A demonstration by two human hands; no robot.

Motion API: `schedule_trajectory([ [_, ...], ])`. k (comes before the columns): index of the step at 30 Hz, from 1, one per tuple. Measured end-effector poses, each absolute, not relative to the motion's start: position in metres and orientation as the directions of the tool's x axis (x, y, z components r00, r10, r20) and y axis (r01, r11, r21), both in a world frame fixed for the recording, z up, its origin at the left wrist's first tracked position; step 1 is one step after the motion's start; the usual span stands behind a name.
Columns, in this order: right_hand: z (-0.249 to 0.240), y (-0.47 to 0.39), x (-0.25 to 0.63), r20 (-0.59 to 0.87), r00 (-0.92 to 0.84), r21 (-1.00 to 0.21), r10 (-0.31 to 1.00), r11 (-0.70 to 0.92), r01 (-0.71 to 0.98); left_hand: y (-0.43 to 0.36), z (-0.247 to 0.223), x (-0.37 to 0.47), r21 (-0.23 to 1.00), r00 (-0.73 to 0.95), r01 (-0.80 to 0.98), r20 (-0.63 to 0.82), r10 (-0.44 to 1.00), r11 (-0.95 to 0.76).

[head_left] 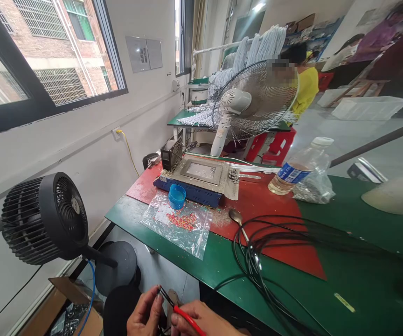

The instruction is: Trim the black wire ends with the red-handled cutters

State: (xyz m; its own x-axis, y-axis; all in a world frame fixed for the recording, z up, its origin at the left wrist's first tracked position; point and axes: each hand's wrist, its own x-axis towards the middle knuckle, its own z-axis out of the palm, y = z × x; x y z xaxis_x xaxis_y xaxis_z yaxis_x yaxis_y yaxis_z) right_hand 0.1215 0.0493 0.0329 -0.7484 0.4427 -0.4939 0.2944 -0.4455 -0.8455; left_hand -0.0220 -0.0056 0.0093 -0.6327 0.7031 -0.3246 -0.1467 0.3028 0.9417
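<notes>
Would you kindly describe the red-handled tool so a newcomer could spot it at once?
From the green table, go below its near edge to the bottom of the picture, where the right hand grips the red-handled tool. Its slim dark tips reach the fingertips of the left hand. Bright red covering sets it apart from the black cable nearby.

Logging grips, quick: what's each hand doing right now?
Left hand: closed, pinching by the tips of red-handled pliers; anything held too small to tell.
Right hand: closed, holding those pliers.
</notes>
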Motion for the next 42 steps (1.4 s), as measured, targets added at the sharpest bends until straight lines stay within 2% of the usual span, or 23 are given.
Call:
schedule_trajectory([
  [5, 0.030, 0.049, 0.121, -0.503, -0.746, -0.840, 0.436, -0.449, 0.305, -0.005, 0.009, -0.021, 0.940, -0.632, -0.142, -0.327, 0.702, 0.310],
  [11, 0.023, 0.049, 0.119, -0.544, -0.769, -0.782, 0.336, -0.535, 0.319, -0.007, 0.006, -0.021, 0.958, -0.641, -0.064, -0.255, 0.724, 0.281],
  [14, 0.024, 0.048, 0.119, -0.518, -0.774, -0.801, 0.365, -0.525, 0.288, -0.008, 0.006, -0.020, 0.965, -0.644, -0.034, -0.221, 0.732, 0.261],
  [19, 0.021, 0.048, 0.119, -0.479, -0.809, -0.812, 0.342, -0.523, 0.259, -0.009, 0.007, -0.018, 0.971, -0.677, 0.130, -0.060, 0.734, 0.199],
  [23, 0.021, 0.046, 0.118, -0.448, -0.810, -0.834, 0.379, -0.503, 0.225, -0.009, 0.003, -0.018, 0.972, -0.672, 0.198, 0.039, 0.739, 0.129],
  [25, 0.021, 0.045, 0.117, -0.453, -0.784, -0.843, 0.424, -0.491, 0.221, -0.008, 0.002, -0.018, 0.972, -0.693, 0.122, -0.062, 0.719, 0.201],
  [28, 0.020, 0.042, 0.114, -0.463, -0.737, -0.856, 0.492, -0.464, 0.228, -0.005, 0.005, -0.016, 0.919, -0.682, -0.174, -0.371, 0.630, 0.353],
  [31, 0.016, 0.040, 0.113, -0.456, -0.709, -0.874, 0.538, -0.422, 0.243, -0.002, 0.010, -0.014, 0.841, -0.596, -0.394, -0.541, 0.594, 0.371],
  [35, 0.014, 0.038, 0.112, -0.430, -0.701, -0.889, 0.568, -0.402, 0.220, -0.002, 0.008, -0.014, 0.797, -0.555, -0.473, -0.600, 0.576, 0.375],
  [37, 0.016, 0.042, 0.111, -0.434, -0.684, -0.880, 0.586, -0.437, 0.184, -0.004, 0.001, -0.015, 0.835, -0.577, -0.410, -0.549, 0.605, 0.367],
  [40, 0.022, 0.055, 0.114, -0.405, -0.625, -0.871, 0.667, -0.489, 0.043, -0.008, -0.009, -0.014, 0.878, -0.602, -0.328, -0.479, 0.638, 0.349],
  [42, 0.029, 0.067, 0.119, -0.345, -0.590, -0.909, 0.730, -0.417, 0.015, -0.009, -0.010, -0.011, 0.846, -0.569, -0.423, -0.527, 0.631, 0.325],
])
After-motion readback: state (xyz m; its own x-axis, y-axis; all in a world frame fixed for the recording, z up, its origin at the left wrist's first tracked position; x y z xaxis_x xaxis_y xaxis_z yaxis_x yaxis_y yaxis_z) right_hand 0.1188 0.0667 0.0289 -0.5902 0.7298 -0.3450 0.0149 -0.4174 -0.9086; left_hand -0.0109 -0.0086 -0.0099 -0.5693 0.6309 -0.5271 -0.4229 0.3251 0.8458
